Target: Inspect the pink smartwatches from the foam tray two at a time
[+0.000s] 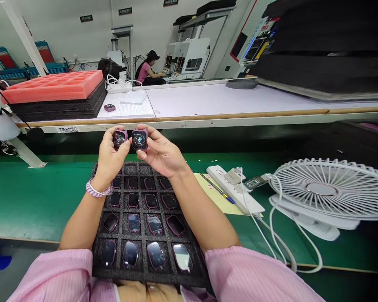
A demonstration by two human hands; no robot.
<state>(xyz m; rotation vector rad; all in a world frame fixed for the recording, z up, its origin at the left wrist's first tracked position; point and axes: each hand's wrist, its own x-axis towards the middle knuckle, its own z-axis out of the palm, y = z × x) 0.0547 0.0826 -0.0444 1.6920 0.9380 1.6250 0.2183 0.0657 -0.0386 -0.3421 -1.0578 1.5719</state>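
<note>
My left hand (111,153) grips a purple smartwatch case (119,138) with a lit screen, tilted a little. Right beside it, my right hand (160,153) pinches another purple smartwatch case (140,139), its round dial glowing and turned toward me. Neither case has a strap that I can see. Both are held up above the far end of a black foam tray (121,232). Rows of dark-screened watch cases (133,223) lie in the tray's compartments. Part of the tray is hidden under my forearms.
A power strip (236,188), a pen (219,189) and a white fan (330,188) with loose cables are at right. The shelf ahead carries pink foam (55,86), papers (126,110) and one watch case (109,108). A co-worker (148,69) sits in the background.
</note>
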